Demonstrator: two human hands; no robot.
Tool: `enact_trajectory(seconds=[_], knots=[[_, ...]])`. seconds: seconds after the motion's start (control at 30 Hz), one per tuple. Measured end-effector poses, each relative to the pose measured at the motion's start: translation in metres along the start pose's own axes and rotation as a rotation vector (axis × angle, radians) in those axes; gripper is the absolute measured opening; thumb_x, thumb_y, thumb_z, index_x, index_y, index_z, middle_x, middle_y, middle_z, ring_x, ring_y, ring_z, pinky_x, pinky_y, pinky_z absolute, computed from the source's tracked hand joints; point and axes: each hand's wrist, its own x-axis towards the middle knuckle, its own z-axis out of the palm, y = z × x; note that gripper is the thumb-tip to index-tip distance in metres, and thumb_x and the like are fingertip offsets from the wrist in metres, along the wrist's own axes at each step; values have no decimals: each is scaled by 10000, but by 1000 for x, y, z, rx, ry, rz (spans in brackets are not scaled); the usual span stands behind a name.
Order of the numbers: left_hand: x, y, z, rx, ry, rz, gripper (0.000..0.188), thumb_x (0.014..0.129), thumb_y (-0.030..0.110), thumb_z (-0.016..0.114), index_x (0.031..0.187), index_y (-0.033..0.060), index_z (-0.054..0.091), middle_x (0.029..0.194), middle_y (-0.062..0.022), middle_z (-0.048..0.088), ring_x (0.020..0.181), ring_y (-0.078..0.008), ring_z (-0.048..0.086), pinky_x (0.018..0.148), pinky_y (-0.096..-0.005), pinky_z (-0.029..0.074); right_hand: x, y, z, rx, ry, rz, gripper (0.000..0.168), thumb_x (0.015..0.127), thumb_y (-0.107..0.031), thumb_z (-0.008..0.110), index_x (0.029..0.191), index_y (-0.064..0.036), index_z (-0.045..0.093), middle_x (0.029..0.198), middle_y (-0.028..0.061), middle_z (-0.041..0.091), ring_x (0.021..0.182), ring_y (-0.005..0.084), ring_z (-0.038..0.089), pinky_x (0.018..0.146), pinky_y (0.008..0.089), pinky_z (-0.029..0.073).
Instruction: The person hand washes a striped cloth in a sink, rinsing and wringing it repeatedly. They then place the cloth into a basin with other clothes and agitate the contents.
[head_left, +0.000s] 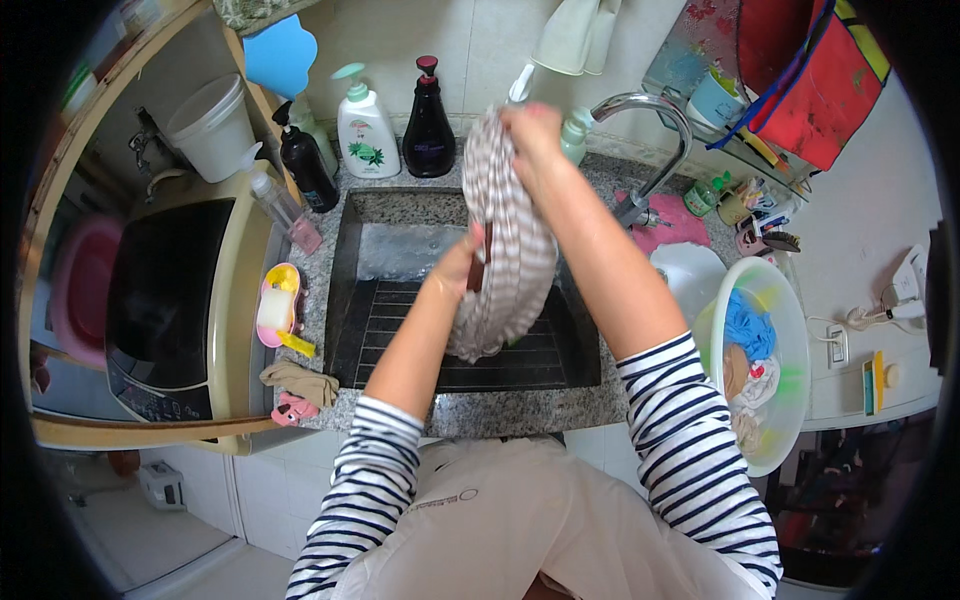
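Observation:
A bunched cloth with brown and white stripes (510, 247) hangs above the dark stone laundry sink (349, 277). My right hand (534, 139) grips its upper end, near the back rim of the sink. Lower down on its left side, my left hand (456, 266) holds the edge, beside a dark brown strip (481, 259). The lower end of the cloth hangs over the ridged washboard (397, 322) in the sink. Sudsy water (409, 251) lies toward the back of the basin. Part of the basin is hidden behind the cloth.
A chrome faucet (675, 124) arches at the back right. Pump bottles (369, 135) line the back counter. Left of the sink are a soap dish (276, 311) and a washing machine (169, 292). A basin with clothes (795, 360) stands right.

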Motion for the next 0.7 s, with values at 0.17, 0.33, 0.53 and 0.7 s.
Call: enact_trajectory(seconds=[0.17, 0.33, 0.53, 0.7], knots=[[-25, -27, -16, -160, 144, -77, 776, 780, 364, 610, 1390, 37, 256, 1031, -170, 589, 976, -365, 565, 937, -511, 396, -30, 39, -82, -200, -503, 574, 365, 863, -275, 605, 1130, -54, 492, 932, 64, 572, 790, 151, 591, 678, 287, 521], [-25, -39, -29, -349, -81, -134, 901, 698, 407, 620, 1414, 51, 204, 801, -111, 524, 739, -284, 533, 784, -421, 424, -45, 126, -146, 412, -478, 529, 647, 880, -546, 412, 1363, -131, 301, 1209, 147, 502, 1087, 288, 514, 881, 469, 447], [-24, -44, -20, -302, -159, -240, 977, 683, 425, 662, 1408, -6, 168, 760, -91, 493, 689, -254, 534, 741, -386, 470, -58, 100, -91, 815, -758, 396, 501, 785, -427, 626, 1149, -118, 475, 1167, 132, 505, 1036, 285, 511, 824, 477, 477], [-13, -23, -27, 388, 385, -618, 610, 737, 370, 697, 1169, -22, 517, 856, -91, 599, 809, -178, 593, 711, -287, 474, -31, 113, -106, -4, -500, 496, 137, 761, -105, 636, 839, -97, 523, 763, 12, 560, 681, 92, 550, 573, 239, 456]])
